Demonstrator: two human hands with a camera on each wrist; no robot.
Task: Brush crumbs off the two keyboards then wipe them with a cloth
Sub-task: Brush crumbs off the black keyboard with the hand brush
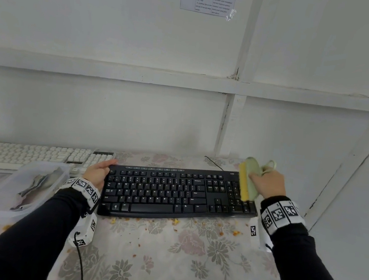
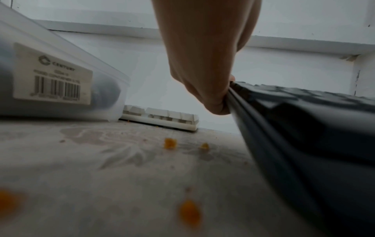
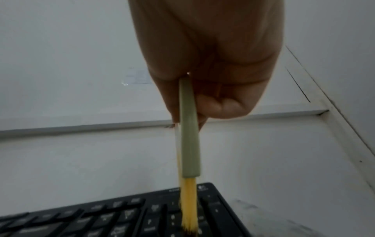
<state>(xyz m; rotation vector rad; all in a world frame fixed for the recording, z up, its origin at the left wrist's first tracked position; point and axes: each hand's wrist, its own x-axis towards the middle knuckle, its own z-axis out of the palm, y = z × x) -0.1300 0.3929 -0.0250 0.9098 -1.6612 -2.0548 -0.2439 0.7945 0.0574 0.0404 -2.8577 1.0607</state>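
A black keyboard (image 1: 173, 191) lies across the middle of the flowered tablecloth, its back edge tilted up. My left hand (image 1: 100, 171) grips its left end (image 2: 239, 99), fingers behind the far corner. My right hand (image 1: 266, 182) holds a pale green brush (image 1: 251, 177) with yellow bristles (image 3: 188, 203), which press on the number pad at the keyboard's right end. A white keyboard (image 1: 27, 156) lies at the back left, also seen low in the left wrist view (image 2: 162, 118). Orange crumbs (image 1: 175, 221) lie scattered on the cloth in front of the black keyboard.
A translucent plastic container (image 1: 21, 188) with a crumpled grey cloth (image 1: 38, 183) inside sits left of my left hand, partly over the white keyboard. The white wall stands close behind. A black cable (image 1: 214, 162) runs from the black keyboard's back. More crumbs (image 2: 170, 143) lie near the container.
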